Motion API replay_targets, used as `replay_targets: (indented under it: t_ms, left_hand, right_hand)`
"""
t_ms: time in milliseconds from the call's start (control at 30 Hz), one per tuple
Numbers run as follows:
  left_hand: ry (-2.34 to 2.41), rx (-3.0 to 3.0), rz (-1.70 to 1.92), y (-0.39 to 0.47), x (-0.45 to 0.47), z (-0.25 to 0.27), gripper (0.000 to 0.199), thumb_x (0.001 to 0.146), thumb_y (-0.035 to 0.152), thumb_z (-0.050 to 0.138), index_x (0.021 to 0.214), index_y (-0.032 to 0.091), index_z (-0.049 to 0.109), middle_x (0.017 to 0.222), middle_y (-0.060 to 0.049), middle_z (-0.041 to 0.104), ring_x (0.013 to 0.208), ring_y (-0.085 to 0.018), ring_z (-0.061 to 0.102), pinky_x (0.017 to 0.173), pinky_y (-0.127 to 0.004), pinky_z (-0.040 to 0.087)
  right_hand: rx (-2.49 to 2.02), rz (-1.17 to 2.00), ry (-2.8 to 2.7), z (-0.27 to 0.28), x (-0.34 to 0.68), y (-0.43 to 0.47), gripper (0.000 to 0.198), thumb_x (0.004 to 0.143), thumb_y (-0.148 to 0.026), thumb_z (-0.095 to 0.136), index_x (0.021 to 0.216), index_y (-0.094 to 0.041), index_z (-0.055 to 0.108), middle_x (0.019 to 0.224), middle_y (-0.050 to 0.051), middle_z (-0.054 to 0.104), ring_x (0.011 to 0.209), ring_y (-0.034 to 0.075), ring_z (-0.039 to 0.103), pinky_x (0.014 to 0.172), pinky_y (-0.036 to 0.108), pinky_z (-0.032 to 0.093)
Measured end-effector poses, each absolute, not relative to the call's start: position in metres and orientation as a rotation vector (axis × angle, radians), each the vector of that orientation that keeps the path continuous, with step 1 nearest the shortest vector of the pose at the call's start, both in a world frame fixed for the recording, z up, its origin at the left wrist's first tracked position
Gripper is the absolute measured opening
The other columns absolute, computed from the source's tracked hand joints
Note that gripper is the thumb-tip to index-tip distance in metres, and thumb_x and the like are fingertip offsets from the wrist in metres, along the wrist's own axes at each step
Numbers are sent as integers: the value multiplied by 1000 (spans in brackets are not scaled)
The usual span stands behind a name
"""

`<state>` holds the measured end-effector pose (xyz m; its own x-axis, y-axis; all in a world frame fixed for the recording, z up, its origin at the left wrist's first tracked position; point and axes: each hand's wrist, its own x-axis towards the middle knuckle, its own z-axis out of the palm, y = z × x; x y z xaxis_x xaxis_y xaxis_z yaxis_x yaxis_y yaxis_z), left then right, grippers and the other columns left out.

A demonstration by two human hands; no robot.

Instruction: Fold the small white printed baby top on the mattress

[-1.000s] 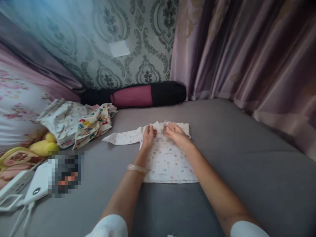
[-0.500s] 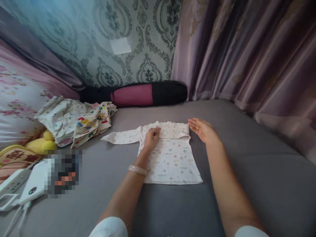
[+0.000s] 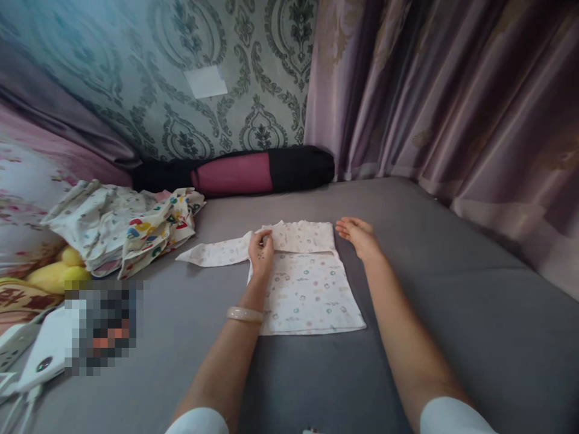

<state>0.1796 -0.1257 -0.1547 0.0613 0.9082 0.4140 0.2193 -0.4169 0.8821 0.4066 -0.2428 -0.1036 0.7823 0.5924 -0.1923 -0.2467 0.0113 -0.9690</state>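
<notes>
A small white long-sleeved baby shirt (image 3: 312,289) with a pale print lies flat on the grey bed sheet. Its right sleeve is folded across the chest, while the left sleeve (image 3: 217,252) stretches out sideways. At the left shoulder, my left hand (image 3: 261,253) rests on the shirt with fingers curled in against the cloth; the fingertips are partly hidden. My right hand (image 3: 360,236) is just off the folded right edge, fingers stretched out together, holding nothing.
Crumpled printed clothes (image 3: 158,229) lie at the left beside a floral pillow (image 3: 22,199) and a yellow plush toy (image 3: 58,274). Nearer are a white power bank (image 3: 52,343) with cables and a blurred-out patch. A black and maroon long bag (image 3: 235,173) lies along the wall; curtains (image 3: 407,90) hang right.
My left hand has slid left across the folded sleeve to the left shoulder. My right hand stays beside the right edge. The view has turned slightly right.
</notes>
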Motion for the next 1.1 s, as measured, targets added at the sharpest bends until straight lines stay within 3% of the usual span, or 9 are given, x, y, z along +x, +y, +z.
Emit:
replay_targets:
  t_ms: [200, 367, 533, 733, 1100]
  left_hand:
    - [1227, 1777, 1392, -129, 179, -155, 23, 75, 16, 47, 87, 18, 66, 89, -4, 61, 84, -17, 57, 81, -30, 46]
    - [1293, 1817, 1292, -130, 180, -156, 22, 76, 15, 45, 85, 18, 65, 89, -5, 60, 83, -18, 58, 80, -30, 46]
    - [1334, 1910, 1221, -131, 181, -154, 25, 77, 12, 43, 89, 18, 65, 93, -6, 60, 85, -19, 59, 84, -32, 47]
    - [1343, 2010, 1116, -134, 180, -152, 35, 79, 7, 38, 100, 17, 65, 103, -10, 61, 105, -21, 55, 96, -34, 43]
    - [1378, 2084, 954, -136, 176, -150, 44, 77, 9, 40, 117, 15, 60, 119, -12, 58, 115, -24, 49, 102, -37, 37]
  right_hand:
    - [-1765, 422, -938, -124, 383, -233, 20, 85, -19, 50, 98, -16, 65, 95, 6, 70, 89, 16, 65, 87, 34, 49]
    - [-1994, 339, -1474, -125, 354, -232, 34, 88, -16, 44, 119, -14, 58, 134, 14, 53, 126, 19, 47, 105, 32, 35]
    - [-2216, 357, -1711, -118, 336, -227, 36, 92, -20, 40, 125, -17, 53, 136, 14, 50, 130, 22, 42, 107, 36, 31]
    - [-2268, 299, -1798, -115, 299, -205, 48, 97, -29, 32, 142, -15, 37, 155, 16, 23, 143, 27, 17, 112, 51, 16]
    - [-2290, 156, -1907, -130, 266, -186, 53, 97, -31, 23, 147, -15, 31, 156, 15, 21, 144, 29, 15, 113, 53, 11]
